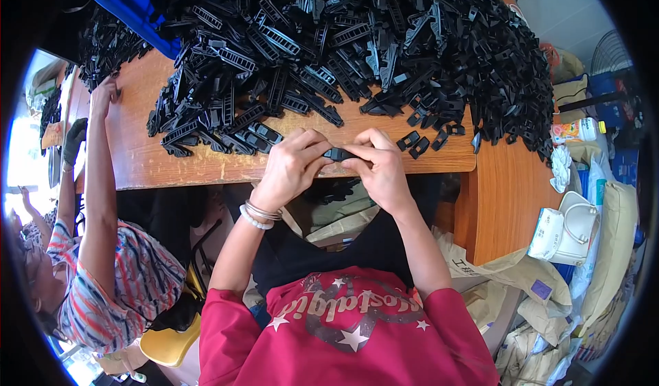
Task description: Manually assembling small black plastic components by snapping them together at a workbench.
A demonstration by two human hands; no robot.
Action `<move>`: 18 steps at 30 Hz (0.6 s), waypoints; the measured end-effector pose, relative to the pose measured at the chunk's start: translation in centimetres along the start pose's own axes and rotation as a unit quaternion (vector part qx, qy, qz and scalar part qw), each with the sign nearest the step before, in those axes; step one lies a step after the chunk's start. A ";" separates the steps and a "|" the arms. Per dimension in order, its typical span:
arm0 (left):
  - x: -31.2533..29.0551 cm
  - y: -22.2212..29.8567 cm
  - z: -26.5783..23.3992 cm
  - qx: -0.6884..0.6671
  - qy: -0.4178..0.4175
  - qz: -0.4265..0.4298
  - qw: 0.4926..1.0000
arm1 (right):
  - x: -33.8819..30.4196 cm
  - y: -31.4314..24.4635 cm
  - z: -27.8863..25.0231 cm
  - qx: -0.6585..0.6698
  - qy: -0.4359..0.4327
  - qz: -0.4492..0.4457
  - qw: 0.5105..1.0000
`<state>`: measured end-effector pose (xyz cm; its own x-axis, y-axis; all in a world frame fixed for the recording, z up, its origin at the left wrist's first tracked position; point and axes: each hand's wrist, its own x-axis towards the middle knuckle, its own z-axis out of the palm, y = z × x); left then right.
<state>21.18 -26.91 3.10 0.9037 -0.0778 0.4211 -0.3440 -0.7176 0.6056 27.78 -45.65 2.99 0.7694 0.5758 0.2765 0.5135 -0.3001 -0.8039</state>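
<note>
Pinching a small black plastic part (338,154) between both sets of fingertips, the left hand (292,166) and right hand (381,166) are working at the wooden table (158,159) edge; probably pressing pieces together, so squeezing squarely is helping.

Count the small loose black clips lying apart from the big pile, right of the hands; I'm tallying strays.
4: one nearest the right hand, one beside it, one further right, one at the pile's edge. Others may be buried in the pile.
</note>
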 end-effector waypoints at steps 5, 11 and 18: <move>0.0 -0.2 -0.2 -0.062 -0.031 -0.012 0.998 | -1.2 -0.6 -0.5 -0.009 0.027 -0.016 0.999; 1.9 0.5 0.5 0.060 0.016 -0.023 0.998 | -3.0 1.2 -4.0 -0.196 0.208 0.015 0.958; 1.4 2.1 1.9 0.125 0.017 -0.039 0.991 | -1.3 1.7 -5.0 -0.252 0.104 0.024 0.962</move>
<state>22.21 -29.84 3.72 0.9143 0.0055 0.4051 -0.1953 -0.8701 0.4526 29.57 -50.69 3.87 0.8295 0.4024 0.3873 0.5538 -0.6829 -0.4764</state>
